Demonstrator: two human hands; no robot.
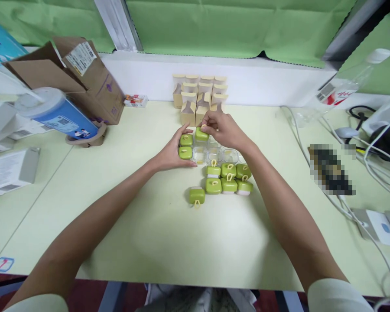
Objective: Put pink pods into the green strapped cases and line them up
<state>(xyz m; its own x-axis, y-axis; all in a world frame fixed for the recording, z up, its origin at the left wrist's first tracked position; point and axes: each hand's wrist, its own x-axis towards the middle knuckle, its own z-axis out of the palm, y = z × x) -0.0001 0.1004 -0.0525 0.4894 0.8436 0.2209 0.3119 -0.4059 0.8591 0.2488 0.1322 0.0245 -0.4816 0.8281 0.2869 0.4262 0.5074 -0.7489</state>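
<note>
A: What's past the table's [143,242] far edge?
B: A low white wall [253,82]; green sheets [227,26] above, split by two posts [118,26], one behind the edge's left half, one behind its right.
A: And the surface?
B: Pale; a seam [32,208] slants down its left side to the near edge; soft shadows [273,260] lie along there.
A: Below?
B: Red floor [87,299]; blue-grey legs [113,297] under the near edge.

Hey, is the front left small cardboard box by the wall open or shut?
Open: the small cardboard box has its top flap standing up, not folded over.
</note>
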